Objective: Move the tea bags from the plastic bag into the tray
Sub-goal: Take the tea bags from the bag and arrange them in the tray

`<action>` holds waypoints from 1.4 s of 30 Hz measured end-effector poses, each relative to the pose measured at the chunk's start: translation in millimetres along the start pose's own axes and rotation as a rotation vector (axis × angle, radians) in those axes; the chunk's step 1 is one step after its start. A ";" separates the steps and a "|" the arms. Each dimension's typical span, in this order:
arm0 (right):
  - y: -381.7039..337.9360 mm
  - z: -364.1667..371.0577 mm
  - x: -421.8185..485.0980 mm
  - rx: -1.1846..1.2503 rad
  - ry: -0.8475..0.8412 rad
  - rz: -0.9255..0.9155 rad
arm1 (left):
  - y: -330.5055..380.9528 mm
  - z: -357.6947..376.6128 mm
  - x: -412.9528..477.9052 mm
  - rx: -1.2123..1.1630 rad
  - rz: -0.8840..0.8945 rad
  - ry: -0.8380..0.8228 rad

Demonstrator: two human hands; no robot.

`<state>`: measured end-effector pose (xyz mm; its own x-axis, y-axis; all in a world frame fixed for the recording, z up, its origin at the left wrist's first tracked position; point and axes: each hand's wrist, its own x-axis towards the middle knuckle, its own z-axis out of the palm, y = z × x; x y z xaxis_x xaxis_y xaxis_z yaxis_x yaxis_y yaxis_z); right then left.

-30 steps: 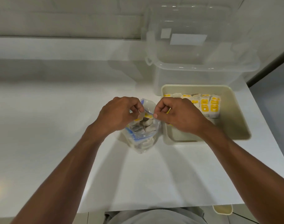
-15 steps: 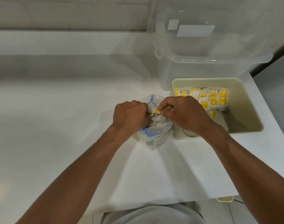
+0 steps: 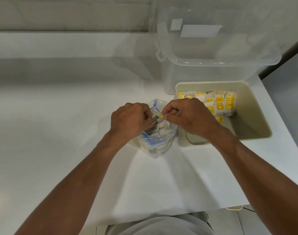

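Note:
A clear plastic bag (image 3: 156, 143) with blue markings stands on the white counter, stuffed with white tea bags. Over its mouth, my left hand (image 3: 129, 121) and my right hand (image 3: 187, 116) are both pinched shut around a tea bag with a yellow tag (image 3: 159, 115) held between the fingertips. Just right of the bag sits a beige tray (image 3: 251, 119). Several tea bags with yellow labels (image 3: 219, 103) are lined up along its far side. My right wrist covers the tray's near left corner.
A large clear plastic storage box (image 3: 212, 53) with a handle stands behind the tray against the wall. The white counter (image 3: 60, 133) stretches left and ends close to my body. A small beige object (image 3: 234, 207) peeks out below the counter's front edge.
The view has shifted, so bag and tray sit further right. My hands have closed in together over the bag's mouth and now pinch a yellow-tagged tea bag.

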<state>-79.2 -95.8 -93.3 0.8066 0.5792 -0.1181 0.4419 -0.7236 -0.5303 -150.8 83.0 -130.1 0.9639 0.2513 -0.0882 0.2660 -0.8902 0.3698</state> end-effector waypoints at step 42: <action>-6.5 -23.6 -10.2 0.591 -0.249 0.291 | -0.5 -17.3 3.9 -0.652 -0.085 -0.215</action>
<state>-80.9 -105.9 -68.8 0.7149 0.5130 -0.4751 -0.1221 -0.5775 -0.8072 -147.5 90.9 -114.6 0.9395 0.1695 -0.2979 0.3426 -0.4434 0.8283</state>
